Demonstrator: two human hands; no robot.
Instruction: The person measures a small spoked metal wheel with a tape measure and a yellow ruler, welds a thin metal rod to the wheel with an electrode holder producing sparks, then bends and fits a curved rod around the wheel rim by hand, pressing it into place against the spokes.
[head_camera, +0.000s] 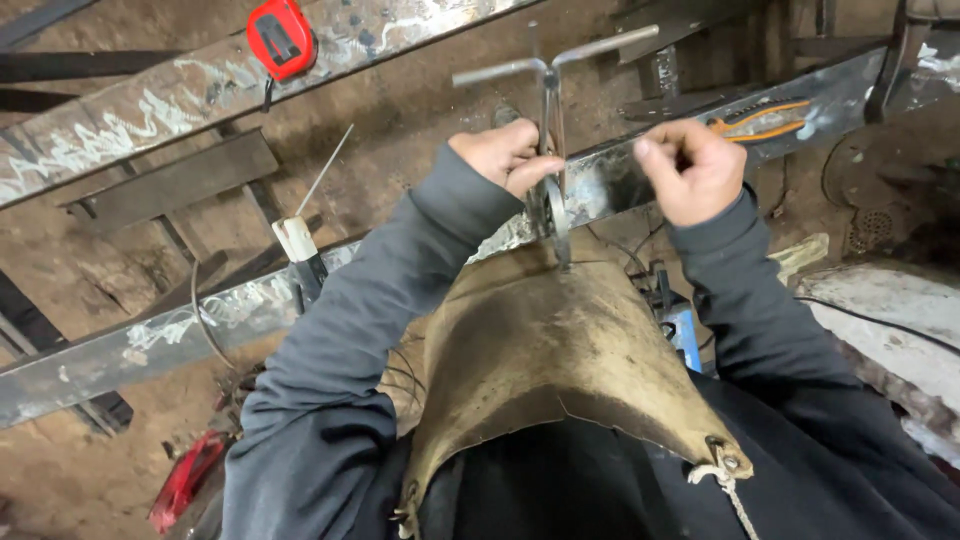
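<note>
A metal clamp (551, 130) with a long cross handle is set upright on a flat steel bar (620, 180), near the middle of the view. The left hand (507, 155) is curled shut around the stem of the clamp, just under the handle. The right hand (688, 168) is closed in a fist just beside the clamp, over the same bar; something thin may be pinched in it, but it cannot be told what (the fingers are blurred). A worn leather apron (560, 350) is pressed against the bar below the hands.

Pliers with orange grips (762, 120) are laid on the bar past the right hand. A red tape measure (281, 36) is rested on a second steel bar (150, 105) further off. A thin rod with a white holder (300, 235) is stuck up near the left sleeve.

A few things could go wrong from here. The clamp could be tipped over if it is not yet tight, because it is tall and only gripped low down. A finger of the left hand could be nipped, since it is kept so close to the screw. The pliers could be knocked off the bar by the right elbow. The sleeve could be caught on the thin rod if the left arm is pulled back fast
</note>
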